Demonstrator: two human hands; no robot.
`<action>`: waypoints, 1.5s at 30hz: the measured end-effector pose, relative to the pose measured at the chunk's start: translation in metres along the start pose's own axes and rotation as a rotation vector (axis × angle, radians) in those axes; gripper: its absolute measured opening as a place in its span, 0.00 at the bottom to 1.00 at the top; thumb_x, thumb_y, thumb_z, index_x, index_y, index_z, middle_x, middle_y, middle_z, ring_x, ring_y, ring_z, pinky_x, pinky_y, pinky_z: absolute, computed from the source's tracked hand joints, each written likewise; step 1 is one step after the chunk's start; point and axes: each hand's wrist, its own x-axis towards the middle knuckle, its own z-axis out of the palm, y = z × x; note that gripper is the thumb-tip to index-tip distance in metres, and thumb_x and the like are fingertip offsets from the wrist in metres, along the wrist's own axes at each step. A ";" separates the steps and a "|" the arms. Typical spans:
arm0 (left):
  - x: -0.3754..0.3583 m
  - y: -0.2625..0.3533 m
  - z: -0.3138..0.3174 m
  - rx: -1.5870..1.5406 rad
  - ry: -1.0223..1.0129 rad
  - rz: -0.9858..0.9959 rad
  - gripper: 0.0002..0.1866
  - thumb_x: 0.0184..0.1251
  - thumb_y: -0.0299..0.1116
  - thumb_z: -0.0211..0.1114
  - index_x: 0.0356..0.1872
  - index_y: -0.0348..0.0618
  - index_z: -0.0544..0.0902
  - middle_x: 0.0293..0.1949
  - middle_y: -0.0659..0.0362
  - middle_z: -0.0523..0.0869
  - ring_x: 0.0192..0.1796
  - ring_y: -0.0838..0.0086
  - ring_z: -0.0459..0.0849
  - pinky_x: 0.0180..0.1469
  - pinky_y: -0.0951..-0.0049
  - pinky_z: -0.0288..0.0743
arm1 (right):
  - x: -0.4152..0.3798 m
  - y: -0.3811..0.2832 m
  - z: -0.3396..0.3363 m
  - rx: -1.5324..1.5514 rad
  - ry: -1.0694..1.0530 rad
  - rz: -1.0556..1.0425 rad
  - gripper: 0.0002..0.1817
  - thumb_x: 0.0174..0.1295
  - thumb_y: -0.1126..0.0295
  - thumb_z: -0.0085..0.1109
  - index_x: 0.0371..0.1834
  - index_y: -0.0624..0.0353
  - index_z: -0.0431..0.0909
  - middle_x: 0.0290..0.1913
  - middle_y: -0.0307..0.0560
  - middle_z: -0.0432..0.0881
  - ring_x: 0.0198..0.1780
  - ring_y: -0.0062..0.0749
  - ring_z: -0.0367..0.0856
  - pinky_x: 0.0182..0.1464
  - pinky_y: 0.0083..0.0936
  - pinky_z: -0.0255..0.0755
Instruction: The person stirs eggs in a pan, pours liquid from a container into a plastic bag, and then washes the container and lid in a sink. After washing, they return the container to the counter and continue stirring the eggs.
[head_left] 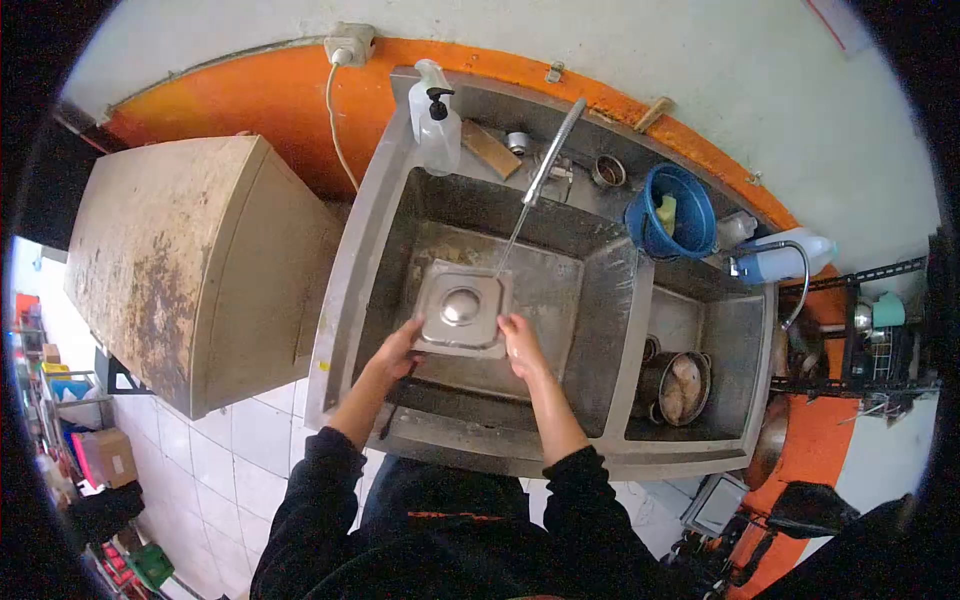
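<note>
A square metal pan lid (437, 325) with a round raised middle is held level over the large sink basin (585, 330). My left hand (399, 350) grips its left near corner, and my right hand (521, 345) has hold of the right near corner. Above the lid's far right corner, the faucet (548, 170) lets out a thin stream of water that falls onto or close beside that corner. The undersides of my fingers are hidden by the lid.
A blue bucket (650, 235) with a yellowish thing inside stands on the right ledge. Pump bottles (438, 145) are at the back left. The smaller basin holds a pot (652, 385). A worn beige cabinet (230, 270) stands left of the sink.
</note>
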 end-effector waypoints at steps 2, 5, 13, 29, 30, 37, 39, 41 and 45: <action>0.010 -0.002 0.013 -0.006 -0.127 -0.018 0.22 0.56 0.51 0.54 0.44 0.45 0.72 0.38 0.62 0.76 0.37 0.77 0.72 0.29 0.75 0.66 | -0.030 -0.013 -0.011 -0.036 0.121 -0.051 0.22 0.60 0.63 0.47 0.52 0.69 0.64 0.49 0.53 0.73 0.51 0.37 0.70 0.52 0.24 0.62; 0.024 -0.021 0.042 0.114 -0.098 0.151 0.25 0.62 0.48 0.48 0.52 0.38 0.68 0.44 0.59 0.77 0.47 0.70 0.73 0.51 0.73 0.64 | -0.041 -0.007 -0.034 -0.327 0.299 -0.017 0.24 0.61 0.61 0.43 0.54 0.70 0.61 0.53 0.57 0.69 0.55 0.41 0.66 0.55 0.26 0.58; 0.028 -0.013 0.089 0.801 0.239 0.692 0.18 0.63 0.42 0.46 0.41 0.38 0.74 0.37 0.41 0.74 0.43 0.51 0.74 0.40 0.62 0.68 | 0.036 0.003 0.049 -0.380 0.618 -0.489 0.32 0.59 0.51 0.40 0.59 0.65 0.55 0.60 0.57 0.58 0.61 0.45 0.56 0.59 0.44 0.48; -0.039 0.039 0.063 1.171 0.547 0.891 0.25 0.40 0.44 0.69 0.38 0.38 0.75 0.42 0.52 0.73 0.41 0.67 0.76 0.38 0.71 0.73 | -0.005 0.067 0.013 0.979 0.202 0.085 0.18 0.59 0.57 0.48 0.48 0.56 0.69 0.46 0.40 0.75 0.46 0.28 0.73 0.43 0.22 0.70; -0.018 0.026 0.048 1.020 0.445 0.773 0.25 0.41 0.43 0.69 0.38 0.37 0.75 0.41 0.53 0.75 0.41 0.68 0.76 0.39 0.72 0.72 | 0.003 0.079 0.011 0.937 0.201 0.098 0.19 0.58 0.56 0.49 0.48 0.55 0.69 0.46 0.39 0.75 0.47 0.29 0.72 0.46 0.24 0.68; 0.005 -0.007 0.038 0.436 0.313 0.680 0.18 0.41 0.29 0.62 0.37 0.32 0.75 0.27 0.59 0.79 0.30 0.79 0.76 0.33 0.79 0.70 | 0.035 0.071 0.053 -0.120 0.473 0.092 0.31 0.55 0.48 0.49 0.54 0.61 0.61 0.57 0.59 0.61 0.58 0.49 0.59 0.52 0.40 0.60; -0.002 -0.004 0.034 0.534 0.292 0.718 0.19 0.40 0.28 0.63 0.37 0.31 0.75 0.25 0.59 0.79 0.29 0.79 0.75 0.32 0.78 0.70 | 0.063 0.061 0.060 -0.838 0.355 -0.210 0.35 0.57 0.46 0.44 0.60 0.61 0.52 0.62 0.61 0.51 0.62 0.53 0.51 0.58 0.46 0.51; -0.012 -0.005 0.039 0.506 0.293 0.624 0.18 0.40 0.28 0.63 0.37 0.32 0.75 0.26 0.59 0.79 0.28 0.77 0.76 0.33 0.77 0.70 | 0.076 0.039 0.087 -0.484 0.321 -0.153 0.36 0.59 0.48 0.39 0.63 0.60 0.45 0.65 0.59 0.42 0.65 0.54 0.44 0.62 0.48 0.40; -0.010 -0.003 0.042 0.357 0.310 0.595 0.17 0.44 0.26 0.60 0.40 0.35 0.75 0.31 0.59 0.78 0.32 0.77 0.75 0.34 0.77 0.71 | 0.055 0.001 0.091 -0.703 0.027 -0.648 0.35 0.60 0.51 0.40 0.65 0.58 0.42 0.67 0.53 0.37 0.67 0.52 0.39 0.64 0.39 0.38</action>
